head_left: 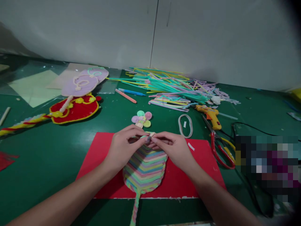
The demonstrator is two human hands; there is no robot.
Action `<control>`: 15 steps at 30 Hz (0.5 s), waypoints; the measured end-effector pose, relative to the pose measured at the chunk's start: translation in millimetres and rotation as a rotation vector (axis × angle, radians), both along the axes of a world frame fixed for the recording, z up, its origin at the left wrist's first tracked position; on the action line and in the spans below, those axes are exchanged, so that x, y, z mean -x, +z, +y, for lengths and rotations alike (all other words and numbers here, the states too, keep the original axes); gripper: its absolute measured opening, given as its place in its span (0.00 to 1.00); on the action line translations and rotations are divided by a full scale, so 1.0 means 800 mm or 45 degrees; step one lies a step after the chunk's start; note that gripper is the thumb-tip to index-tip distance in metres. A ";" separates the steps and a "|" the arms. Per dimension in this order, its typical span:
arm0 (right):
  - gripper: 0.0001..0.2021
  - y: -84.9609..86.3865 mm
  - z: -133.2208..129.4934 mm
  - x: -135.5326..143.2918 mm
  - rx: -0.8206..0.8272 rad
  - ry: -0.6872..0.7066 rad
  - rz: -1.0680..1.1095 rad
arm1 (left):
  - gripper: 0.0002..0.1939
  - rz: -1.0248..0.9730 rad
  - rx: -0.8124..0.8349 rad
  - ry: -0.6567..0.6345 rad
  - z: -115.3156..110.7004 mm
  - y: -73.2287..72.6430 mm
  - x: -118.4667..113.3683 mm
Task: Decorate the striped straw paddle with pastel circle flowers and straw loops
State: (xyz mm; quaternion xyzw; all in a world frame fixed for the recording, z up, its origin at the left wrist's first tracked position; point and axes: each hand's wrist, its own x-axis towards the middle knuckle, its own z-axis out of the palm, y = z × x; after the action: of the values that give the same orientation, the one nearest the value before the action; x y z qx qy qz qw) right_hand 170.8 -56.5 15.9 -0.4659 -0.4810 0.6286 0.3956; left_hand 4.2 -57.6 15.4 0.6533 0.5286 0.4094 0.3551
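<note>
A striped pastel fan (145, 169) made of pipe cleaners lies on a red board (188, 175), its twisted handle (135, 208) pointing toward me. Over the fan's far edge, the fingers of my left hand (124, 142) and my right hand (172, 147) meet in a pinch. Between the fingertips is a small pale and dark piece (149, 137), too small to name. My fingers hide part of the fan's top. Just beyond them lies a flower of coiled pastel discs (141, 119).
Loose pipe cleaners (164, 86) are heaped at the back. To the right are an orange glue gun (209, 114), red-handled pliers (217, 150) and an oval white coil (180, 127). Finished fans, one red (75, 110) and one purple (81, 83), lie left. Two markers (131, 92) sit behind the flower.
</note>
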 end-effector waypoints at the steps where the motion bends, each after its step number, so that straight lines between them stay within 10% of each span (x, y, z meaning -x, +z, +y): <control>1: 0.09 0.000 0.001 -0.001 -0.022 -0.006 -0.026 | 0.06 -0.006 0.008 0.016 0.000 -0.001 0.000; 9: 0.13 0.000 0.009 -0.007 -0.415 -0.204 -0.398 | 0.09 -0.133 0.186 0.111 0.000 -0.001 -0.002; 15: 0.13 -0.002 0.008 -0.004 -0.241 -0.080 -0.246 | 0.08 -0.147 0.138 0.083 0.000 -0.002 -0.001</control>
State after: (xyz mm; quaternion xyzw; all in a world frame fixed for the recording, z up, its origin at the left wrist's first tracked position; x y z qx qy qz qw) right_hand 173.9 -50.4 14.3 -0.4997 -0.5593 0.5197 0.4091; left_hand 5.3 -57.4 13.9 0.5908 0.5496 0.4286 0.4064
